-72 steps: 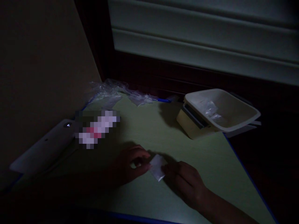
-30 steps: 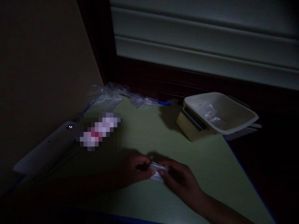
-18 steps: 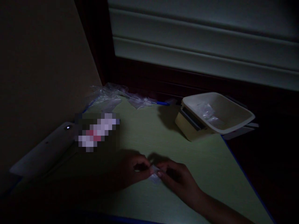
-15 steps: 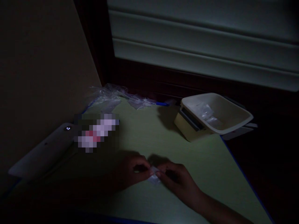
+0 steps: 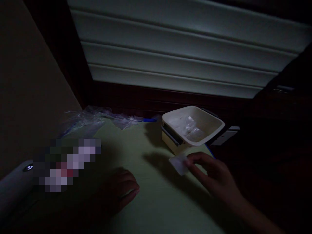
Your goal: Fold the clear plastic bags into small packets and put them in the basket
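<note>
right hand (image 5: 214,174) pinches a small clear packet (image 5: 179,163) just below the cream tray (image 5: 214,125), which holds crumpled plastic bags (image 5: 188,126); left hand (image 5: 122,190) rests loosely curled on the mat (image 5: 151,152).

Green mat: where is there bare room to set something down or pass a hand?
Bare green mat lies between the left hand and right hand, and behind toward the plastic wrap. Crowded near the cream tray, where the right hand holds a small packet.

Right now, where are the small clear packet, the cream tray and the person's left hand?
small clear packet (image 5: 179,164): head view, on its flat pale face, left of the pinching fingertips.
cream tray (image 5: 211,117): head view, on its far rim.
left hand (image 5: 120,191): head view, on the knuckles, resting on the green mat.
</note>
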Demonstrator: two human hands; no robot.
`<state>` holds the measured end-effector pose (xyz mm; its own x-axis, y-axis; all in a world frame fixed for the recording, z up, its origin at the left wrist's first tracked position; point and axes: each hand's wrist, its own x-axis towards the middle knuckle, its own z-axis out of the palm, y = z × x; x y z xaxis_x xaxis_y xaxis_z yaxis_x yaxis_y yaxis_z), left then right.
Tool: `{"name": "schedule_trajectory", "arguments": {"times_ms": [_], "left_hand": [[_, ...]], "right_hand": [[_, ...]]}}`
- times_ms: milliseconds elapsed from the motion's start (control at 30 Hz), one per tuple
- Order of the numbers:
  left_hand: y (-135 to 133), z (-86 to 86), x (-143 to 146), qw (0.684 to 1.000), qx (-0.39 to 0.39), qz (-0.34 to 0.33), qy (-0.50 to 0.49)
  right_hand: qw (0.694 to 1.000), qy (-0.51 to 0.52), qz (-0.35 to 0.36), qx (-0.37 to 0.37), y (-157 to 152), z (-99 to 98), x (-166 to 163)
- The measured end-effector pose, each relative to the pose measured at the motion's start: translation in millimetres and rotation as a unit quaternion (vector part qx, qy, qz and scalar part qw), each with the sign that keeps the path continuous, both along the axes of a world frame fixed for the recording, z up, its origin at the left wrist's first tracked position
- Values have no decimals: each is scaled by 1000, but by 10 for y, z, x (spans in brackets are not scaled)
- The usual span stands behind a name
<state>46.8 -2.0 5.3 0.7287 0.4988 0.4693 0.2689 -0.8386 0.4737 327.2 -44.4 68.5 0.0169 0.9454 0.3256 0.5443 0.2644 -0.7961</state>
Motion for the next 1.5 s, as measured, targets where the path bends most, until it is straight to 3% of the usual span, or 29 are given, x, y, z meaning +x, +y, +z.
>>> {"name": "schedule_trajectory", "arguments": {"times_ms": [67,167,267,433,667,933,1167,1500], "left_hand": [[73,66,154,999,42,-20,15],[171,163,482,993,118,-16,-17],[280,239,830,974,211,43,-71],[520,253,1214,925,358,68,-105],[672,89,1325,929,360,65,-63],[623,60,1304,934,344,78,-49],[600,22,1283,938,337,85,-1],[628,91,1288,930,358,79,-24]], "right_hand": [[997,-9,-73,38,63,170,225],[990,13,-124,67,245,360,535],[993,12,-113,38,514,467,805],[995,-70,-45,-59,962,501,1098],[972,-183,12,-144,1413,486,1120],[926,-257,94,-261,1540,391,989],[868,-315,125,-364,1588,331,842],[767,-480,144,-401,1654,240,774]]}}
